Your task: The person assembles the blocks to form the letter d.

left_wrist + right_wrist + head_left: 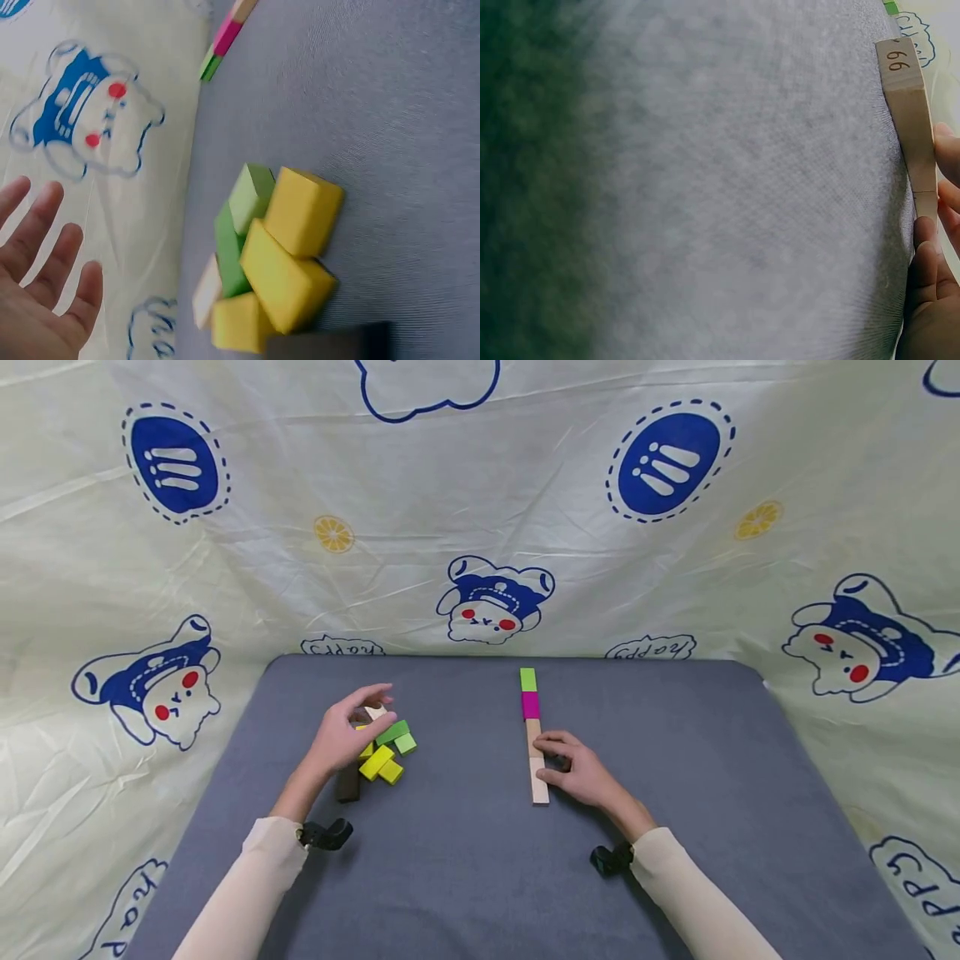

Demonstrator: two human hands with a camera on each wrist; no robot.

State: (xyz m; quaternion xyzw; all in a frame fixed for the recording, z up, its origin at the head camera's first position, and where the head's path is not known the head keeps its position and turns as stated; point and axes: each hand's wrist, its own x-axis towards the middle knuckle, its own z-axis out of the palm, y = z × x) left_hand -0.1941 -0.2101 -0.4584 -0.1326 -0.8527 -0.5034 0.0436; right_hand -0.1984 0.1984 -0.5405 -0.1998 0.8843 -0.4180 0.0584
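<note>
In the head view, a straight row runs away from me: a light green block (528, 679), a magenta block (530, 705), a plain wooden block (532, 727) and a paler wooden block (539, 792) nearest me. My right hand (585, 772) has bent fingers and thumb against the two wooden blocks. Printed marks show on one wooden block (904, 67) in the right wrist view. Over a small pile hovers my left hand (341, 739), fingers spread, holding nothing. That pile has yellow blocks (304, 210), green blocks (251, 199), a pale block (206, 292) and a dark block (348, 783).
A grey cloth (465, 860) covers the table. Behind it hangs a pale printed curtain (405, 585), which meets the table's far edge. Dark straps (326, 835) sit on both wrists. Bare cloth lies between the pile and the row.
</note>
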